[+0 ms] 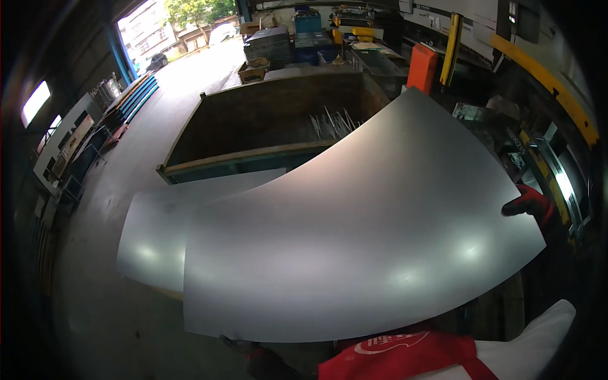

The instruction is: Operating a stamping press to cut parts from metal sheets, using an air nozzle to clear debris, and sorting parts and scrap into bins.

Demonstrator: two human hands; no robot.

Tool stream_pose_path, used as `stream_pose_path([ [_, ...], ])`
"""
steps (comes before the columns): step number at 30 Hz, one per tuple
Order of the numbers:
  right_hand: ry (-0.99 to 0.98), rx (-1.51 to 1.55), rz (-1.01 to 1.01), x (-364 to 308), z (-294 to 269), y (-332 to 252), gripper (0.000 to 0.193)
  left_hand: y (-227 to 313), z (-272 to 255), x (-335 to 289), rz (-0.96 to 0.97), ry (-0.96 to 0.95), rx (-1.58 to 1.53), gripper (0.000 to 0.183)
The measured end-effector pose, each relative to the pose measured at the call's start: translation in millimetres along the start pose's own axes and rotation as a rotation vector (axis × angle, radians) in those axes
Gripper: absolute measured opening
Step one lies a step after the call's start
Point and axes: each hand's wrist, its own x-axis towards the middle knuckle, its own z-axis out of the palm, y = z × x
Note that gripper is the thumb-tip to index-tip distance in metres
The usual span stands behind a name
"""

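Observation:
A large, smooth grey metal sheet (354,240) spans the middle of the view, slightly bowed by the lens. My right hand (531,202), in a red and black glove, grips its right edge with the thumb on top. At the near edge, toward the left, my left hand (239,346) in a dark glove holds the same sheet; most of its fingers are hidden underneath. Another metal sheet (152,237) lies lower at the left, partly covered by the held one.
Beyond the sheet stands a big open metal bin (247,152) with thin metal strips (335,123) inside. An orange-red block-shaped object (422,66) and a yellow post (451,50) rise behind. Machine parts with a yellow rail (544,82) line the right. Concrete floor (120,164) runs left toward a bright doorway.

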Motion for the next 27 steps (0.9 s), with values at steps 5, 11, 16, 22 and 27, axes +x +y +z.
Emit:
stream_pose_path([
  [5,0.131,-0.116,0.218,-15.9,14.8,-5.0,0.028,-33.3,-47.3,49.6,-0.015,-0.314,0.104,0.027],
  [11,0.570,-0.157,-0.193,-15.0,50.7,18.3,0.030,7.1,-17.1,41.7,0.006,-0.172,0.066,0.024],
  [16,0.860,-0.791,-0.635,-23.1,45.9,33.7,0.022,65.6,46.7,15.2,0.007,-0.280,0.176,0.024],
  [22,0.991,-0.598,-0.722,-62.4,-0.6,101.1,0.017,106.3,149.2,-32.8,-0.033,-0.563,0.224,0.025],
  [27,1.092,-0.517,-0.453,-109.7,-50.4,195.6,0.027,126.2,205.5,-96.4,-0.061,-0.751,0.222,0.025],
])
